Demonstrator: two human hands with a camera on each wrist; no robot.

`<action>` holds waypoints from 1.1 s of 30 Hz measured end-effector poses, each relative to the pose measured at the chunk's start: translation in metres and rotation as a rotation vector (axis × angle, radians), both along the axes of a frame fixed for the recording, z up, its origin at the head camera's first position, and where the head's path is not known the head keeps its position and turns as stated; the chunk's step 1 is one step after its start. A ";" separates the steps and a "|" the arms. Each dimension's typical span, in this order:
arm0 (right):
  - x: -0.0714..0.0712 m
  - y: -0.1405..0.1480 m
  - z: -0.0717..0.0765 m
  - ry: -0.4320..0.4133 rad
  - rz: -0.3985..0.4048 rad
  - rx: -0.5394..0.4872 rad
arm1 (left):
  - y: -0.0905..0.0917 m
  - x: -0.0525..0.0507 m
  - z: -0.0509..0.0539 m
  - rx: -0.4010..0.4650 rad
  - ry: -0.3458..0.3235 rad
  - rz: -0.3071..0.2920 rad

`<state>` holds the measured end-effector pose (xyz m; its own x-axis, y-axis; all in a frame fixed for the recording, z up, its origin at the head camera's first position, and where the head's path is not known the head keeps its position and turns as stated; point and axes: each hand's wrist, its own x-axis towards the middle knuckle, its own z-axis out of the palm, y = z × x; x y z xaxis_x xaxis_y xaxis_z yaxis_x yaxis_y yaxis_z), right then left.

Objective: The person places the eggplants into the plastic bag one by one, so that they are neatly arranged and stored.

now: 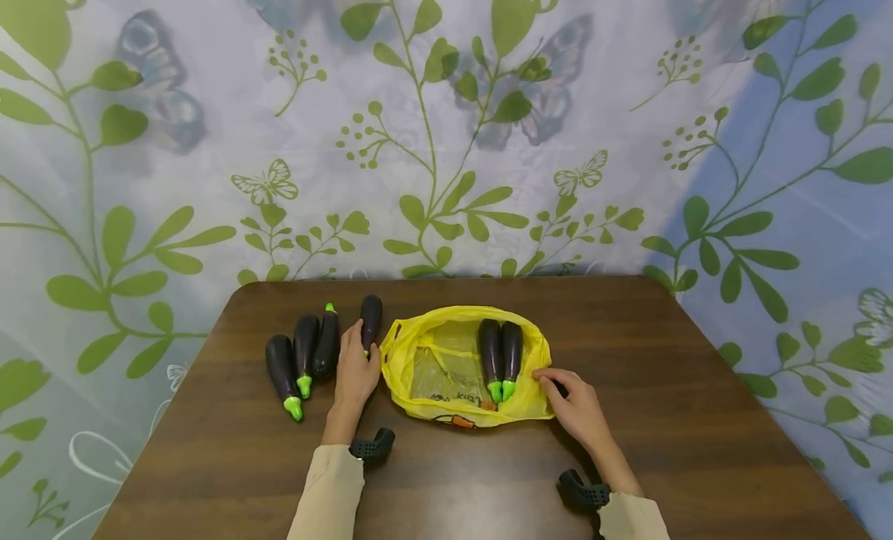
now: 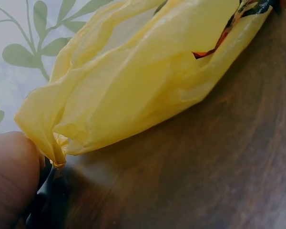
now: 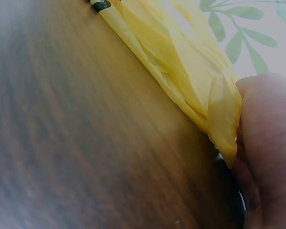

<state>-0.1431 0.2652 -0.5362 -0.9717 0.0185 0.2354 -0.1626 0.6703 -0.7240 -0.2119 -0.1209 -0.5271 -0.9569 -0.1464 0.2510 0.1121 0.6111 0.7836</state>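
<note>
The left grip (image 1: 357,373) is closed about the lower end of a dark eggplant (image 1: 371,319), just left of the middle of the head view, with fingers on its left side and the thumb on its right. We read this as a hold across the narrow stalk end, since the rounded end points up the frame, away from the person. The left wrist view hides most of those fingers behind the thumb, so we cannot tell how firmly they press.

The right grip (image 1: 575,408) pinches the right edge of the yellow bag (image 1: 418,407), near the centre of the frame. We think the pinch is there to steady the thin plastic (it looks too limp to stand up well by itself) and to hold its mouth spread. In the right wrist view a fold of the plastic lies against the thumb.

Inside the bag, towards its right side, two eggplants (image 1: 491,354) lie side by side, green stalks towards the bottom of the frame; laid parallel, they leave room on the left, the side nearer the held one. Three loose eggplants (image 1: 281,369) lie on the bench (image 1: 663,369) at the left of the frame, probably grouped there for the left grip's easy reach.
</note>
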 end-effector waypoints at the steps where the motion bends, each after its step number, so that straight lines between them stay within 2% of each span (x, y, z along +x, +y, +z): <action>1: 0.000 0.000 0.000 -0.004 -0.004 0.002 | 0.000 -0.001 0.000 -0.005 0.002 -0.002; 10: 0.009 -0.001 -0.006 -0.025 -0.013 -0.002 | 0.001 0.003 -0.003 0.004 0.021 0.000; 20: 0.000 -0.002 0.002 -0.019 -0.004 0.005 | 0.003 -0.005 0.000 0.073 0.123 0.002; 28: -0.002 -0.001 0.003 -0.011 0.001 0.003 | 0.003 -0.012 0.001 0.093 0.100 0.012; 33: 0.002 -0.001 0.003 -0.001 0.003 0.017 | 0.004 -0.009 0.002 0.117 0.082 0.028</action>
